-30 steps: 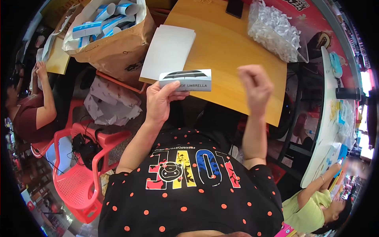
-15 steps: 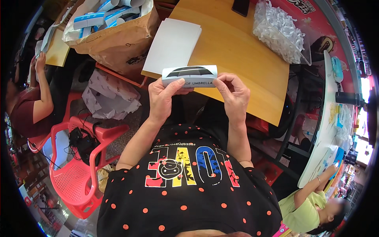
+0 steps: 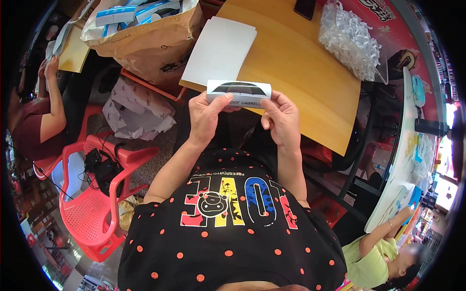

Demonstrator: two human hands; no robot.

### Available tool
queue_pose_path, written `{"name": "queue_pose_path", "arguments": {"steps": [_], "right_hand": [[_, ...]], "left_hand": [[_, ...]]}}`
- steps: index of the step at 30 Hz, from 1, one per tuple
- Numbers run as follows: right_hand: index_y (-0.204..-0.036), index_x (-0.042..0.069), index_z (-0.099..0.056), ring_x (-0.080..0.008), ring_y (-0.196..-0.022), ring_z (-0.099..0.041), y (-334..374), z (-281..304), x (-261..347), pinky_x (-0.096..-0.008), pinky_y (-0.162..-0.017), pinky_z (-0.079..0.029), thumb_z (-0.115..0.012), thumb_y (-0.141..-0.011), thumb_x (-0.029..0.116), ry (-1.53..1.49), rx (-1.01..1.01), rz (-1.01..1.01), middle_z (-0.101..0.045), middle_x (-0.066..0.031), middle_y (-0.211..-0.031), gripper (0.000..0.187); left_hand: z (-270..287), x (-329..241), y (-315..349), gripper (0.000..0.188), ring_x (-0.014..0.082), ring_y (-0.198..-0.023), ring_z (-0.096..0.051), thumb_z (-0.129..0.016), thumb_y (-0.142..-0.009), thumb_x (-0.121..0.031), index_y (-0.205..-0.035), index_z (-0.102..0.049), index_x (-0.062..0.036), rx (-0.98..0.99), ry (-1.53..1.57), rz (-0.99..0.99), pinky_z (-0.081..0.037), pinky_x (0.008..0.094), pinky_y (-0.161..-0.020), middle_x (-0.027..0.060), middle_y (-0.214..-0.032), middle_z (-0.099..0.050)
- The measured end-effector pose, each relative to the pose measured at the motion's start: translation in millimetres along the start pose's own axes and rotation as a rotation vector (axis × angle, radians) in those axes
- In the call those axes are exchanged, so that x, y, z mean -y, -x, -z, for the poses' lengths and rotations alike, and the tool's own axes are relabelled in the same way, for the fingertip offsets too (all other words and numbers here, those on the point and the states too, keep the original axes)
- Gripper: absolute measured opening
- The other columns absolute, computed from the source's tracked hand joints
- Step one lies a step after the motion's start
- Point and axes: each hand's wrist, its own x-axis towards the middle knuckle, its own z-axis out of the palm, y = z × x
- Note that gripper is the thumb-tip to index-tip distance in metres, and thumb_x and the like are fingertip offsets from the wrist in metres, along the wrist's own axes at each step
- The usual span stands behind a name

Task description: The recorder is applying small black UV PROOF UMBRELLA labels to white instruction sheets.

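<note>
A curled white paper sleeve (image 3: 242, 88), printed with a black umbrella and lettering, is held level above the near edge of the wooden table (image 3: 310, 82). My left hand (image 3: 205, 115) grips its left end, thumb on the front and fingers behind. At the right end, my right hand (image 3: 282, 119) pinches it with thumb and curled fingers, covering part of the lettering. Just beyond the sleeve lies a stack of white sheets (image 3: 221, 48) on the table's left side.
A brown paper bag (image 3: 150, 60) of blue-and-white sleeves stands left of the table. A clear box (image 3: 383, 65) of white paper strips and a dark phone (image 3: 305, 8) are farther back. A red chair (image 3: 90, 225) stands left. Two other people work at either side.
My right thumb and fingers have shifted inward and curled more at the sleeve's right end. The sleeve sits slightly farther right in view, as does the table with its things.
</note>
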Motion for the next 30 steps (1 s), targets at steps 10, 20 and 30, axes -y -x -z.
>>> {"name": "queue_pose_path", "arguments": {"steps": [10, 20, 30], "right_hand": [[-0.101, -0.005, -0.060, -0.0020, -0.045, -0.046, -3.8, -5.3, -18.3, -0.0152, -0.036, -0.034, -0.063, -0.085, -0.003, 0.025, -0.011, 0.125, -0.066, -0.0091, -0.086, 0.016], [-0.098, -0.003, -0.062, -0.0030, -0.043, -0.043, -1.7, -7.5, -16.0, -0.0182, -0.038, -0.030, -0.063, -0.085, 0.001, 0.149, -0.039, 0.126, -0.065, -0.0050, -0.078, 0.014], [-0.099, -0.004, -0.064, -0.0027, -0.042, -0.040, -1.1, 17.1, -3.5, -0.0188, -0.038, -0.030, -0.059, -0.091, 0.010, 0.226, 0.089, 0.006, -0.059, -0.0011, -0.071, 0.017]], "left_hand": [[-18.1, -0.2, 5.8, 0.020, 0.0102, -0.069, -0.065, -0.071, -0.083, -0.011, -0.095, -0.065, 0.0033, -0.056, -0.079, 0.118, -0.053, 0.0215, -0.061, 0.0077, -0.082, -0.068], [-2.2, 4.1, 1.0, 0.021, 0.0088, -0.056, -0.060, -0.069, -0.085, -0.016, -0.094, -0.066, 0.0023, 0.023, -0.067, 0.175, -0.048, 0.0201, -0.051, 0.0047, -0.076, -0.067], [40.4, -10.6, 1.1, 0.012, 0.0078, -0.060, -0.057, -0.064, -0.087, -0.010, -0.083, -0.069, 0.0002, 0.056, -0.081, 0.174, -0.041, 0.0186, -0.049, 0.0029, -0.079, -0.063]]}}
